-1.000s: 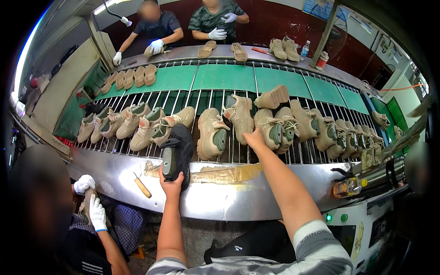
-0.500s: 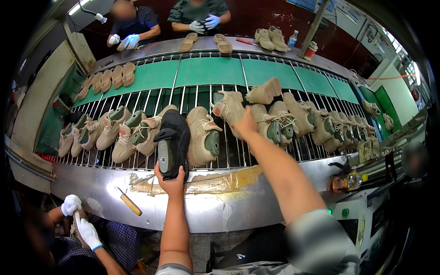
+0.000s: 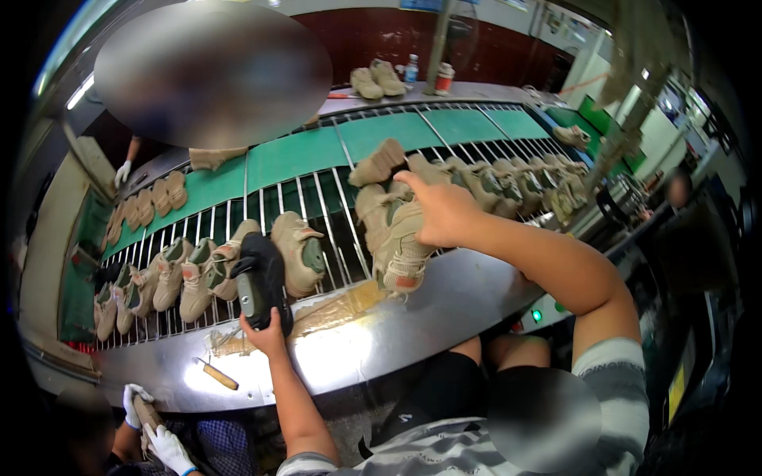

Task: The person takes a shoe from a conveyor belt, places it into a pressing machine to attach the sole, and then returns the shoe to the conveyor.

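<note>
My left hand (image 3: 266,335) is closed around the heel end of a black shoe (image 3: 274,274) with a green last inside, at the near edge of the rack. Farther right, my right hand (image 3: 444,208) grips a beige sneaker (image 3: 403,252) by one end; its laces and orange tag face the near side. Between them a beige sneaker (image 3: 298,254) with a green last rests on the rack. Just beyond my right hand, another beige shoe (image 3: 377,164) lies tipped across its neighbours.
Beige sneakers (image 3: 190,289) line the metal rack (image 3: 323,210) at left, others at right. Soles (image 3: 163,194) lie on the green belt (image 3: 298,148). A wooden-handled tool (image 3: 218,375) lies on the metal ledge (image 3: 317,373). At lower left, a co-worker's gloved hands (image 3: 167,448) hold a shoe.
My right hand has drawn the beige sneaker off its place in the row, toward me, and turned it. My left hand keeps the black shoe. The view has swung right.
</note>
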{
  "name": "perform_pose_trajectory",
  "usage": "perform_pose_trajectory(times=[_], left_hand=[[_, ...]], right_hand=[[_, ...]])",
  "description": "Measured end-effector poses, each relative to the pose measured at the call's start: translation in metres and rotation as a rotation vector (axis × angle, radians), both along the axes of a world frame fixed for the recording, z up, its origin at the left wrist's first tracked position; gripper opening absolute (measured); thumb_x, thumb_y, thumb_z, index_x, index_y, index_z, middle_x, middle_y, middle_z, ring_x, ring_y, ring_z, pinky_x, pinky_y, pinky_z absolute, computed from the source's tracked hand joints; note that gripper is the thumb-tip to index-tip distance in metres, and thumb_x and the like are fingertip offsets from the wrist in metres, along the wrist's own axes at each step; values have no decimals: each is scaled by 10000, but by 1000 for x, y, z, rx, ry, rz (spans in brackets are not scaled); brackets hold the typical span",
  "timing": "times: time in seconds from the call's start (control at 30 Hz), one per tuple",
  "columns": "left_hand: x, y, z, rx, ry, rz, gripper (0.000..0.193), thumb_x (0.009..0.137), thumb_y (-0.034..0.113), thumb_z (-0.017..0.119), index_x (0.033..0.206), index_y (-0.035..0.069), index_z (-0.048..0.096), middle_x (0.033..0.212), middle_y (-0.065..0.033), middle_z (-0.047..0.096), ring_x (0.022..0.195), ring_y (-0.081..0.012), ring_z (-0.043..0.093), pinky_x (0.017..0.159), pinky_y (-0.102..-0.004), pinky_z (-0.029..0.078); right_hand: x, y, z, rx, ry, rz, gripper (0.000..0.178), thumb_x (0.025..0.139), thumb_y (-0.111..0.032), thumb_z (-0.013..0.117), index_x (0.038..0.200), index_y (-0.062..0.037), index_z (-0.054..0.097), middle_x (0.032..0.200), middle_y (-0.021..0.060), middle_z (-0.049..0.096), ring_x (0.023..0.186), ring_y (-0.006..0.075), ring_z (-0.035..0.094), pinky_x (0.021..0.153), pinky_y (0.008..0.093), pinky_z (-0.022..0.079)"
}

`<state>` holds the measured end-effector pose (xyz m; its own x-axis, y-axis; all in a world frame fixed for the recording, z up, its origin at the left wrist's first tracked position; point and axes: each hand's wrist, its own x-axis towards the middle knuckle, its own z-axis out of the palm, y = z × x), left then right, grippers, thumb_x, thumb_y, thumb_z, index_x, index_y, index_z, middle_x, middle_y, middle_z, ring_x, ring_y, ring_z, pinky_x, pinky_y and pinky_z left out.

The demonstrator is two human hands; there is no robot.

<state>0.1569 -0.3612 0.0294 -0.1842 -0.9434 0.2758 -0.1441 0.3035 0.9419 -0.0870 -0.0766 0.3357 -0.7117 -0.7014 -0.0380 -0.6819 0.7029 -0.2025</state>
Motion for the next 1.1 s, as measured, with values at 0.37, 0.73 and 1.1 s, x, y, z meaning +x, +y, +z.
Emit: perform_pose_trajectory(times=[0.37, 0.73, 1.1], left_hand=[[-26, 246, 51, -268, -202, -1214, 960, 616, 307, 850, 1377, -8, 356, 1380, -225, 411, 1286, -362, 409, 1044, -412, 364], [-119, 264, 59, 369, -108, -1206, 395, 626, 30, 744, 1005, -19, 643, 906, -67, 665, 752, -164, 625, 673, -314, 507], [-35, 424, 18, 1221, 18, -1631, 647, 723, 231, 797, 1249, -39, 535, 1175, -89, 617, 1097, -233, 590, 969, -393, 457]], right_hand=[[53, 104, -61, -368, 22, -78, 760, 647, -233, 741, 1336, -188, 422, 1081, 100, 640, 920, 323, 639, 774, 400, 519], [-5, 173, -122, -1025, -477, -166, 967, 632, -331, 871, 1402, -23, 374, 1337, 203, 497, 1194, 263, 510, 994, 370, 419], [201, 377, -248, -1450, -899, -669, 1050, 654, -212, 760, 1503, -38, 167, 1450, 139, 342, 1366, 260, 275, 1135, 366, 181]])
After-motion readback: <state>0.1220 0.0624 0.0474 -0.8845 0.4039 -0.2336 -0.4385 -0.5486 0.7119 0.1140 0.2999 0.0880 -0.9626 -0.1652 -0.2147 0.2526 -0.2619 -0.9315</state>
